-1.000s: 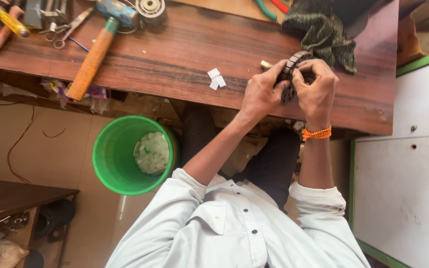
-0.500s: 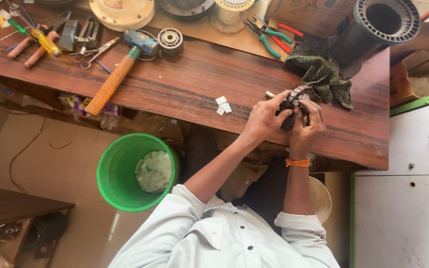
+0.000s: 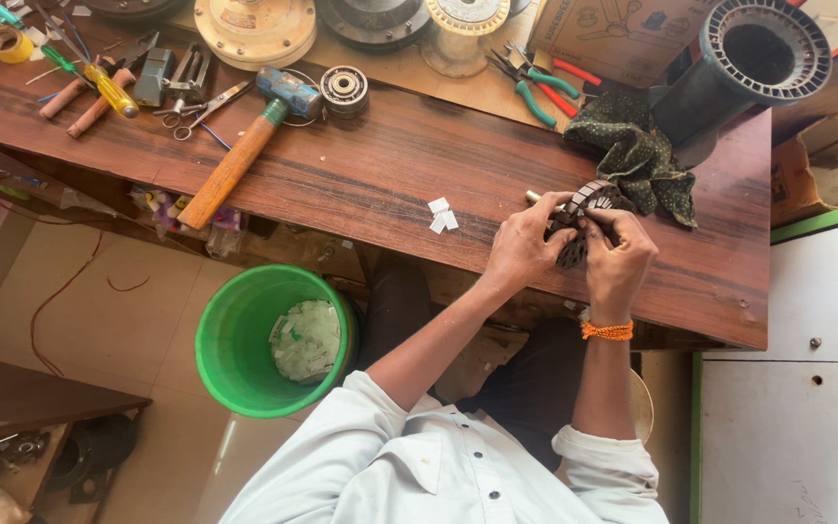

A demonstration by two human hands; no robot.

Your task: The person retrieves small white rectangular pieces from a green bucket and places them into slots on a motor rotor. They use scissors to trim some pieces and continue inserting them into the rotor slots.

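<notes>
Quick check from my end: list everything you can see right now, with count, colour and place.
stator: one, dark ringed, held over bench by both hands
paper bits: few, white, bench middle
cloth: one, dark green, right of stator
black housing: one, bench far right
hammer: one, wooden handle, blue head, bench left
pliers: two, green and red handles, bench top
bearing: one, by hammer head
screwdriver: one, yellow handle, far left
bucket: one, green, floor under bench
left hand: grip on stator
right hand: grip on stator, orange wristband
</notes>
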